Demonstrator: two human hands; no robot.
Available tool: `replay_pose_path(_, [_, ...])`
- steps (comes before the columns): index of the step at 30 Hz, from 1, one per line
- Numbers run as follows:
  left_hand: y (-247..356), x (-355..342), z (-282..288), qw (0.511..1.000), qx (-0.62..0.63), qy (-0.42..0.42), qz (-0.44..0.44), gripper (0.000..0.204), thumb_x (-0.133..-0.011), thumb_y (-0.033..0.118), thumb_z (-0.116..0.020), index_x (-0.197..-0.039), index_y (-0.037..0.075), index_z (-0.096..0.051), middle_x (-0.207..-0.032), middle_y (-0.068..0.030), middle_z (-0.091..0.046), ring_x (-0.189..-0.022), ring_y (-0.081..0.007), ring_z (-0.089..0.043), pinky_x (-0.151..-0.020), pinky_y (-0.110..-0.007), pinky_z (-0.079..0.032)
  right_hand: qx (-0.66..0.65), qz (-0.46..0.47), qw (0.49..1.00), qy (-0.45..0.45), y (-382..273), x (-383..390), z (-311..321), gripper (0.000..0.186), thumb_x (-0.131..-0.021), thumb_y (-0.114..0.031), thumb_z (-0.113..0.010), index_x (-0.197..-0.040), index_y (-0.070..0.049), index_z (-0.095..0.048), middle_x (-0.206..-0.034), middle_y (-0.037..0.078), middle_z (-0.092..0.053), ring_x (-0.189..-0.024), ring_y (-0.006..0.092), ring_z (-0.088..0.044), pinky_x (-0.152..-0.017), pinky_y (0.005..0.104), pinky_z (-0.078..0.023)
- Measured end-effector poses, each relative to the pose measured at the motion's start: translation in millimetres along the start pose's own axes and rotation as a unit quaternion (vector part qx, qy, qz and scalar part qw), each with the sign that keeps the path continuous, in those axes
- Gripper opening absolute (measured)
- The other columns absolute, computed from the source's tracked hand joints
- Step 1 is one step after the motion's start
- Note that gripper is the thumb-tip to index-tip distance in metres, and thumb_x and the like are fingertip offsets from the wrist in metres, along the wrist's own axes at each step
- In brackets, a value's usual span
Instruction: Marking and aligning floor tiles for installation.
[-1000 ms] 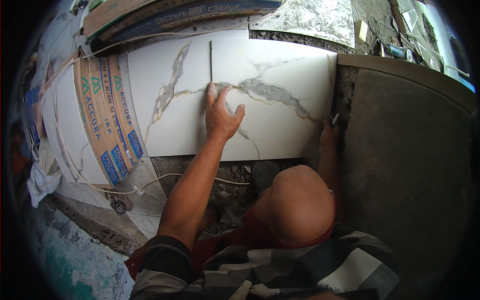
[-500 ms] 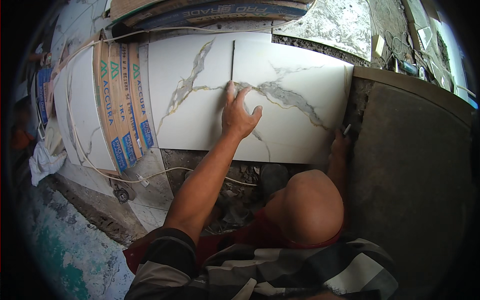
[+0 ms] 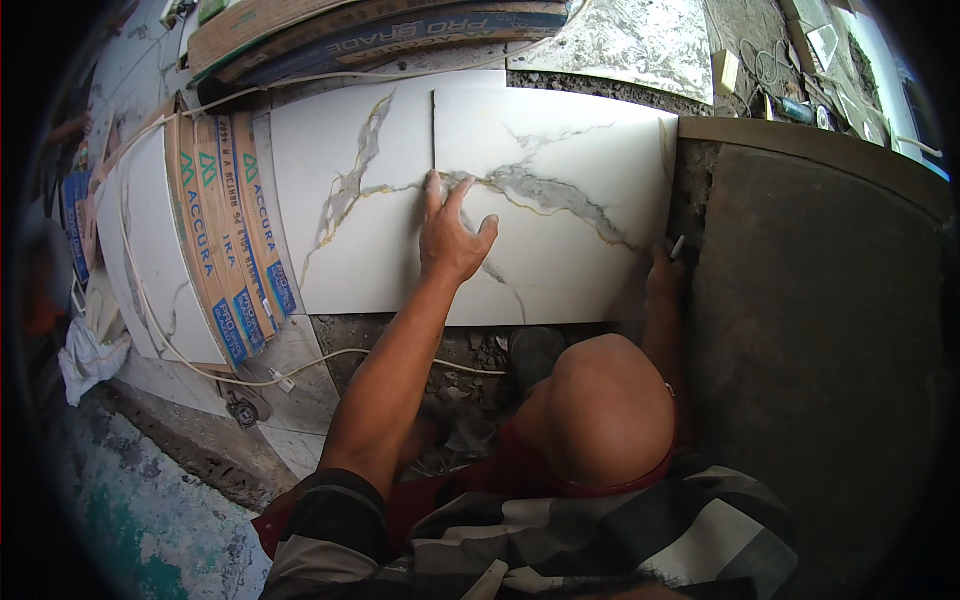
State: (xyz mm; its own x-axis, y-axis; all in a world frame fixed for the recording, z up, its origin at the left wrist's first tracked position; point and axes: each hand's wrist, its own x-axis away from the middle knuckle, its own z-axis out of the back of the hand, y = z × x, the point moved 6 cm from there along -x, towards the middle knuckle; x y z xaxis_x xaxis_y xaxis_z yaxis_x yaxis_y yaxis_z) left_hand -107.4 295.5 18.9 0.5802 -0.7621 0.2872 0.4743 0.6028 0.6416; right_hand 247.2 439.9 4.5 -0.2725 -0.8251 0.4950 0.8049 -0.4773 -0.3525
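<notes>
My left hand (image 3: pixel 455 235) lies on the white marble-patterned tile (image 3: pixel 580 130), fingers spread. Its fingertips are beside the dark joint line where this tile meets the one on its left (image 3: pixel 330 140). Grey and gold veins run across both tiles. At the tile's right edge is my right hand (image 3: pixel 663 278), closed, partly in shadow and half hidden behind my bent knee (image 3: pixel 615 415). A slim white stick (image 3: pixel 678 247), its kind not clear, pokes up from its fingers.
Tile boxes (image 3: pixel 225 240) with a white tile lean at left, crossed by a pale cable (image 3: pixel 135 220). More boxes (image 3: pixel 400 35) lie at the far side. A dark slab (image 3: pixel 820 330) fills the right. Rubble (image 3: pixel 465 350) lies below the tile, and a cloth (image 3: pixel 92 355) at far left.
The whole view has shifted, so the scene sits a little further left. Both hands keep about the same places on the tile.
</notes>
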Motion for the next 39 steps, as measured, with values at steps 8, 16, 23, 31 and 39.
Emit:
replay_pose_path(8, [-1, 0, 2, 1.000, -0.020, -0.016, 0.010, 0.067, -0.077, 0.032, -0.070, -0.137, 0.012, -0.050, -0.153, -0.0252, -0.023, -0.136, -0.0404, -0.035, -0.105, -0.045, -0.040, 0.018, 0.023, 0.998, 0.057, 9, -7, -2, 0.048, -0.086, -0.031, -0.060, -0.122, 0.000, -0.061, -0.117, 0.019, -0.064, -0.108, 0.0309, -0.061, -0.093, 0.0381, -0.044])
replay_pose_path(16, [3, -3, 2, 0.992, -0.101, -0.064, 0.036, 0.082, -0.078, 0.037, -0.067, -0.148, 0.010, -0.033, -0.154, -0.0234, -0.019, -0.136, -0.0360, -0.037, -0.102, -0.042, -0.044, -0.056, 0.003, 0.998, 0.002, 2, -2, -2, 0.051, -0.084, -0.035, -0.061, -0.123, -0.003, -0.062, -0.120, 0.020, -0.063, -0.112, 0.0345, -0.059, -0.095, 0.0413, -0.042])
replay_pose_path(23, [12, -5, 1, 0.981, -0.152, -0.107, 0.059, 0.086, -0.077, 0.037, -0.068, -0.148, 0.006, -0.030, -0.153, -0.0245, -0.018, -0.136, -0.0401, -0.034, -0.107, -0.043, -0.038, -0.035, 0.016, 0.999, -0.001, -11, 6, 7, 0.048, -0.086, -0.041, -0.057, -0.123, -0.010, -0.061, -0.122, 0.018, -0.063, -0.114, 0.0355, -0.059, -0.095, 0.0425, -0.044])
replay_pose_path(31, [22, -8, -3, 0.963, -0.236, -0.128, 0.039, 0.087, -0.076, 0.035, -0.070, -0.147, 0.003, -0.032, -0.151, -0.0275, -0.020, -0.130, -0.0422, -0.041, -0.104, -0.043, -0.040, -0.074, 0.007, 0.997, -0.018, 8, -6, 1, 0.051, -0.088, -0.042, -0.056, -0.126, -0.008, -0.057, -0.121, 0.019, -0.062, -0.114, 0.0366, -0.058, -0.095, 0.0427, -0.043])
replay_pose_path(39, [25, -14, -3, 0.957, -0.254, -0.137, 0.018, 0.082, -0.076, 0.033, -0.069, -0.145, 0.003, -0.038, -0.156, -0.0214, -0.016, -0.129, -0.0389, -0.044, -0.103, -0.041, -0.043, -0.118, 0.057, 0.991, 0.006, 17, -12, -4, 0.050, -0.089, -0.036, -0.057, -0.124, 0.000, -0.056, -0.120, 0.020, -0.061, -0.114, 0.0332, -0.058, -0.096, 0.0396, -0.043])
